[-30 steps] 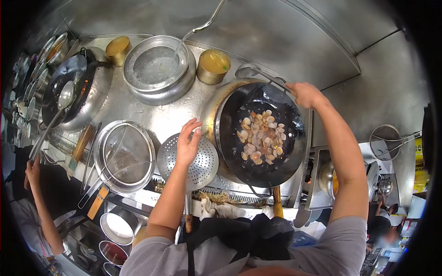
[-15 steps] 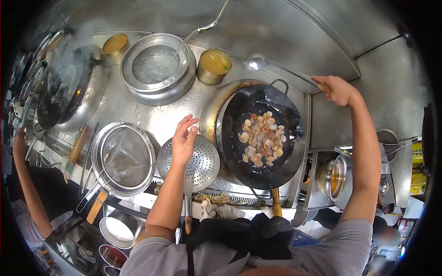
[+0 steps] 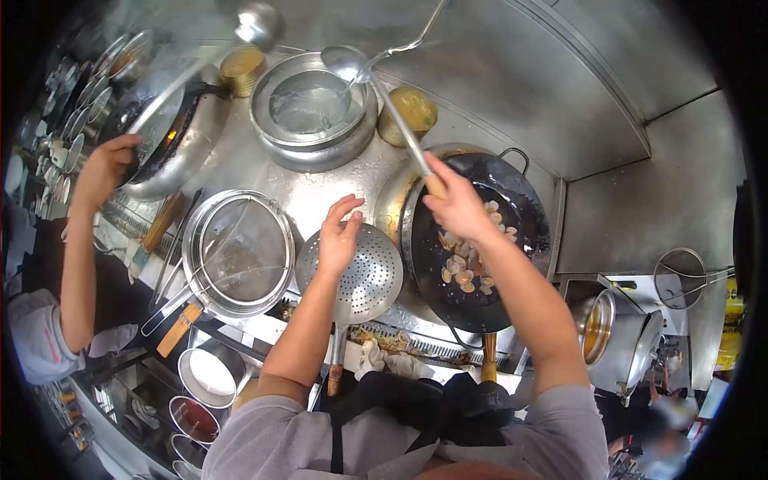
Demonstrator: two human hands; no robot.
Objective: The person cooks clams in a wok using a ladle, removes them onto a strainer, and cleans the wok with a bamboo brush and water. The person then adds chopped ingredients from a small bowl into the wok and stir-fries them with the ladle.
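Observation:
My right hand point(image 3: 464, 206) is closed round the wooden grip of a long ladle point(image 3: 400, 120). The ladle's bowl hangs by the tap over the rim of the round steel pot of water point(image 3: 264, 120). Beneath my right forearm, shelled clams point(image 3: 462, 272) lie in a black wok point(image 3: 440, 308); the arm hides some of them. My left hand point(image 3: 340, 240) is open and holds nothing, fingers apart. It hovers over a perforated skimmer point(image 3: 372, 280), whose handle points toward me. Whether the hand touches the skimmer I cannot tell.
Left of the skimmer sits a fine-mesh strainer point(image 3: 240, 256). Two cans point(image 3: 242, 70) point(image 3: 408, 120) flank the pot under the tap point(image 3: 408, 48). At far left, another person's hand point(image 3: 104, 172) holds a ladle by a steaming wok point(image 3: 192, 144). White and red containers point(image 3: 206, 376) stand below.
My right hand has swung left with the ladle, bringing its bowl to the water pot. My left hand stays over the skimmer. The other person's hand and ladle have risen into view.

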